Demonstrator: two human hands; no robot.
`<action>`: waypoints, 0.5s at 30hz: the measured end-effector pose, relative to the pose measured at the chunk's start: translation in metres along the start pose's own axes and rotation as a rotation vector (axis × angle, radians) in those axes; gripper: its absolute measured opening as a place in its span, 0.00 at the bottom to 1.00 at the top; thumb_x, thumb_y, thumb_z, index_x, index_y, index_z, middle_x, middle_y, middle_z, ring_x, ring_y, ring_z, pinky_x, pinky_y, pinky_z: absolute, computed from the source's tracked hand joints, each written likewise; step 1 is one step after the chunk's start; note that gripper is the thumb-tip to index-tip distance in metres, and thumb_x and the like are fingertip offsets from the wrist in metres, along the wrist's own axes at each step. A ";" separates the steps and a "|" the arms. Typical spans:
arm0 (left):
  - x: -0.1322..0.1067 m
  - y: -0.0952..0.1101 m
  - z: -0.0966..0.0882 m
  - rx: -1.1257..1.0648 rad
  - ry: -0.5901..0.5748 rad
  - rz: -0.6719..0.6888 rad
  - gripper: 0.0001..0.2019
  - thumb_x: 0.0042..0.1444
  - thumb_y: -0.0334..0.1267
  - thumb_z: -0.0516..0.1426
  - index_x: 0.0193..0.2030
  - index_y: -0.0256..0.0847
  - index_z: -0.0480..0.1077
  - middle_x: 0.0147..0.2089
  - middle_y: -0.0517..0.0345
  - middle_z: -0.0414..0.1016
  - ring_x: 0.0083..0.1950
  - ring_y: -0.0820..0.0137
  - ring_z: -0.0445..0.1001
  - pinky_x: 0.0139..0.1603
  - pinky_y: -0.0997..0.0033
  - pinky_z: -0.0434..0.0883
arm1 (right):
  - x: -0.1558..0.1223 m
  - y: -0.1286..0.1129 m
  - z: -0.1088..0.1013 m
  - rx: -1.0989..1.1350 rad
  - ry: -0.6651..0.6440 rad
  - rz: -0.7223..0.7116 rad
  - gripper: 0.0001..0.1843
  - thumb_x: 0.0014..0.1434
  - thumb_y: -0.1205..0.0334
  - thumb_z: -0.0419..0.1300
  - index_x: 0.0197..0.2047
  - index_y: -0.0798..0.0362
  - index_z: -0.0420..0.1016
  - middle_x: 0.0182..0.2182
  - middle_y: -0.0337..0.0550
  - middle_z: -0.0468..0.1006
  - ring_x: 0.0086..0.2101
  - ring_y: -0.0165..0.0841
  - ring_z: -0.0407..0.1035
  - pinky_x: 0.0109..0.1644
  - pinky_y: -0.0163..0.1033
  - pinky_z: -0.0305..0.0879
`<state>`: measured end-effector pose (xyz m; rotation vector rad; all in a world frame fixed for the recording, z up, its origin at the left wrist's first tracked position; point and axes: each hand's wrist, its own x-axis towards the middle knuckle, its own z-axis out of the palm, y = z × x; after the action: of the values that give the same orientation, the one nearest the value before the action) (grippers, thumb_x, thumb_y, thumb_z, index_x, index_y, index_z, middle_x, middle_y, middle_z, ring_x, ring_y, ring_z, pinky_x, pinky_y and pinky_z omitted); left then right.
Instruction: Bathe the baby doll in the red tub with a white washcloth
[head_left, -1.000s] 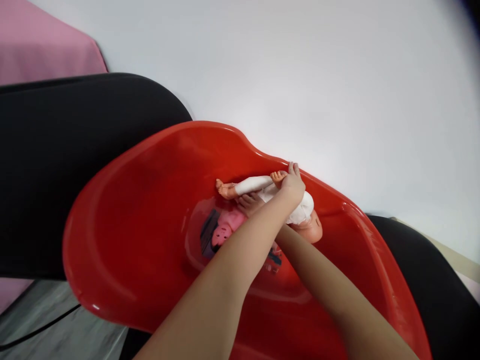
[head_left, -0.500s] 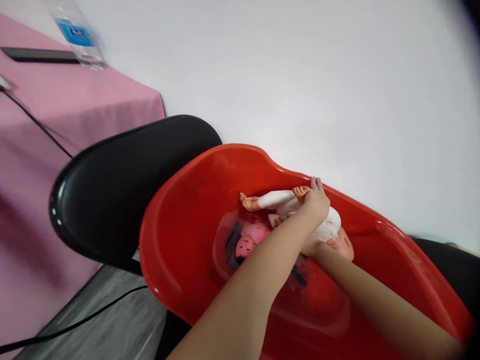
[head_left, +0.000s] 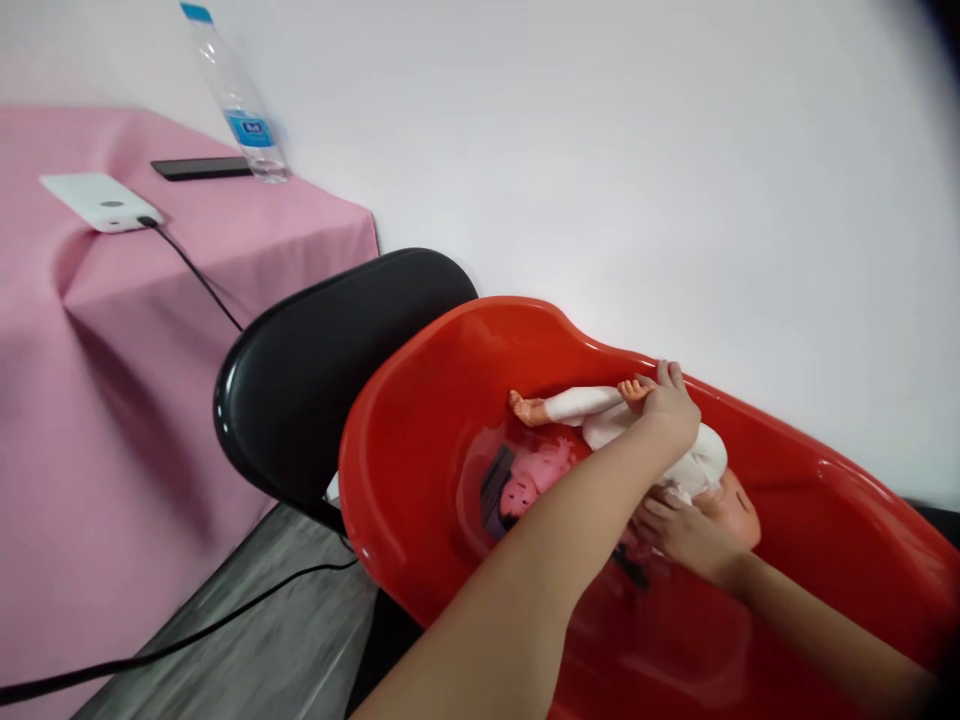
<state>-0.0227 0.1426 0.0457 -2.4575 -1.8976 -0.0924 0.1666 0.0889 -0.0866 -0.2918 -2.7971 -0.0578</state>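
A baby doll in white clothing [head_left: 705,455] lies on its back in a red baby bathtub [head_left: 412,400], its bare foot pointing left and its head to the right. My left hand [head_left: 673,412] reaches across it and is closed around the doll's arm, just by the doll's small hand, close to the tub's far rim. Lower down, my right hand [head_left: 694,535] has its bent fingers at the edge of the white garment on the doll's chest, seemingly pinching the cloth. My left forearm hides part of the tub floor and of a printed pink baby picture [head_left: 536,475].
A black folding chair [head_left: 322,370] stands against the tub's left end. On the pink-covered table [head_left: 300,225] are a water bottle [head_left: 251,130], a dark flat bar [head_left: 202,168] and a white power bank [head_left: 105,203]. Its black cable [head_left: 202,280] hangs down; a white wall is behind.
My view has swung left, so the scene sits further right and the power bank shows. My right hand has drawn out from beneath my left wrist to the garment's near edge; my left hand keeps its hold.
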 end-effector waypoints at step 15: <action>-0.002 -0.009 -0.012 -0.030 -0.095 0.054 0.30 0.72 0.24 0.52 0.79 0.30 0.70 0.88 0.28 0.40 0.89 0.37 0.44 0.77 0.30 0.67 | -0.036 -0.021 -0.064 -0.314 -0.589 0.175 0.15 0.77 0.69 0.56 0.56 0.54 0.84 0.52 0.55 0.82 0.55 0.47 0.73 0.65 0.56 0.70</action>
<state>-0.0323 0.1423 0.0578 -2.5752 -1.8764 -0.0028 0.2155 0.0563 -0.0380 -0.7323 -3.3213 -0.4383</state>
